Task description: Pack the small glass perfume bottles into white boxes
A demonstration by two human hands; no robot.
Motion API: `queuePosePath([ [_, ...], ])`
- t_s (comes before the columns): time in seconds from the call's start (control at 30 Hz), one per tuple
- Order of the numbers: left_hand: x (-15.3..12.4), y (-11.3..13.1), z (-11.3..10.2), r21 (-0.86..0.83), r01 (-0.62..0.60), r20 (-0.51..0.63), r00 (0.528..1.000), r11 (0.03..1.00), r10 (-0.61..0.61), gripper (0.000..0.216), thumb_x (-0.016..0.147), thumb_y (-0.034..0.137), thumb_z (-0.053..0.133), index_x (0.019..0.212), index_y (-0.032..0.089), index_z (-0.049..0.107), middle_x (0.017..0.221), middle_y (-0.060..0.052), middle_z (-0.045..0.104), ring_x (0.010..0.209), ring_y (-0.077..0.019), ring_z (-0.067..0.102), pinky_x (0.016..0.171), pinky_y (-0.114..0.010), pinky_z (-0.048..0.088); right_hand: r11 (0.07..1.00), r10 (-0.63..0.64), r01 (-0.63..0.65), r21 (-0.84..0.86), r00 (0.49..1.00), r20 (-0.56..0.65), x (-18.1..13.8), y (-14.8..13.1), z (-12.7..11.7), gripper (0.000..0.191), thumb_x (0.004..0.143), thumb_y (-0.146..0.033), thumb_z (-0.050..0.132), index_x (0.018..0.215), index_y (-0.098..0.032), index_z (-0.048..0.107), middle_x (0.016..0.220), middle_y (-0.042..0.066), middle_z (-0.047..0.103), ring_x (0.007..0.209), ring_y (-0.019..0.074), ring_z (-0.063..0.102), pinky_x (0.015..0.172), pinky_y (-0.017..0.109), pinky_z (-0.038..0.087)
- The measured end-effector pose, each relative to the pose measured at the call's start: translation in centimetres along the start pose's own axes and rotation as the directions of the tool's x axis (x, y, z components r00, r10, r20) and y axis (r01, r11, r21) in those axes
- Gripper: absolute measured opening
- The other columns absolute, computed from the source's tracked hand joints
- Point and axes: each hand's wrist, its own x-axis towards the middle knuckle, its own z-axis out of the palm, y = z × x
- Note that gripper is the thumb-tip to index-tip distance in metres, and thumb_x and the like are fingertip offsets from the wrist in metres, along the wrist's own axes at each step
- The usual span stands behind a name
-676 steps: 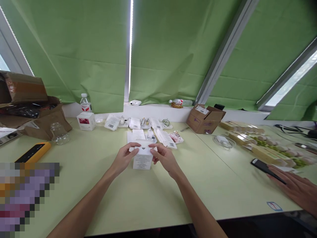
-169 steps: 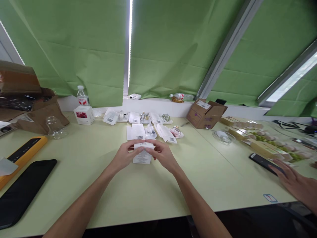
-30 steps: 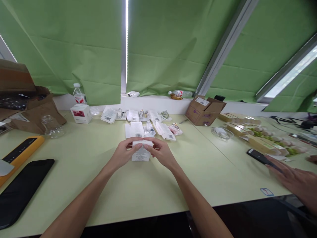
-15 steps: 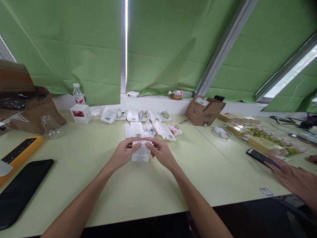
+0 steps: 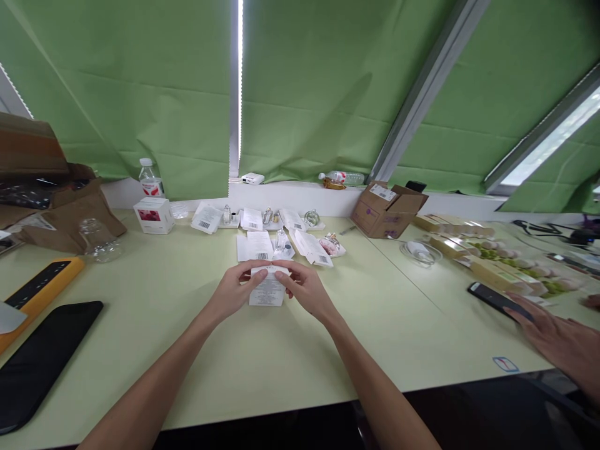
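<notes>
A small white box (image 5: 267, 292) with printed text on its near face stands upright on the table between my hands. My left hand (image 5: 233, 289) grips its left side, thumb on the near face close to the top edge. On the other side my right hand (image 5: 304, 286) holds it the same way, the two thumbs nearly meeting. Fingers behind the box are partly hidden. Just beyond lie white printed cartons (image 5: 259, 244) and small glass perfume bottles (image 5: 281, 240), one of them a round pinkish bottle (image 5: 330, 245).
At left are a black phone (image 5: 47, 356), an orange power strip (image 5: 42, 290), a clear jar (image 5: 98, 240) and a white box with a red picture (image 5: 154, 215). To the right sit a cardboard box (image 5: 388, 209), a coiled white cable (image 5: 420, 252) and another person's hand (image 5: 557, 334) on a phone (image 5: 497, 300).
</notes>
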Motion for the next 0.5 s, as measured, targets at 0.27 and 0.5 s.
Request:
queuePosePath([
  [0.27,-0.02,0.02,-0.07,0.013,0.006,-0.001,1.0,1.0,-0.006,0.038,0.088,0.047,0.053,0.117,0.024,0.064,0.12,-0.005,0.065,0.1,-0.0212,0.063,0.085,-0.031,0.051,1.0,-0.002,0.002,-0.002,1.0,-0.002,-0.04,-0.25,0.01,0.04,0.083,-0.053,0.059,0.114,-0.027,0.066,0.084,0.002,0.063,0.058,0.0107,0.048,0.053,0.026,0.044],
  [0.5,-0.04,0.06,-0.13,0.006,0.008,0.007,1.0,1.0,-0.008,0.038,0.089,0.046,0.053,0.117,0.023,0.064,0.119,-0.005,0.065,0.1,-0.0216,0.063,0.084,-0.031,0.051,1.0,0.004,-0.004,0.005,1.0,-0.002,0.0,-0.19,-0.04,0.042,0.083,-0.054,0.059,0.115,-0.026,0.066,0.085,0.002,0.062,0.059,0.0108,0.049,0.054,0.025,0.045],
])
